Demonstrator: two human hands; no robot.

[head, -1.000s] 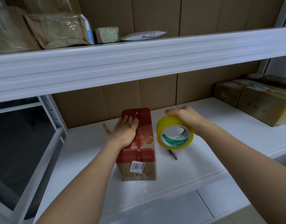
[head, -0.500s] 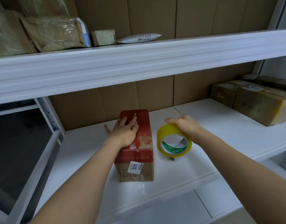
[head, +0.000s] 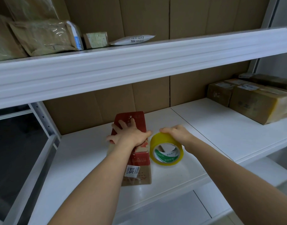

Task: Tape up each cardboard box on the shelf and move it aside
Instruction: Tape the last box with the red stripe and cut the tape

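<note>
While your left hand [head: 129, 135] lies spread with straight fingers on top of the long red and brown cardboard box [head: 136, 161], which rests lengthwise on the white lower shelf board [head: 220, 127], your right hand [head: 177, 133] curls over the top of the yellow roll of packing tape [head: 166, 150] standing on edge just right of that box. Well off to the right on that shelf sit brown taped cardboard boxes [head: 253, 101], and above you brown paper parcels [head: 45, 36] lie on the upper shelf.
</note>
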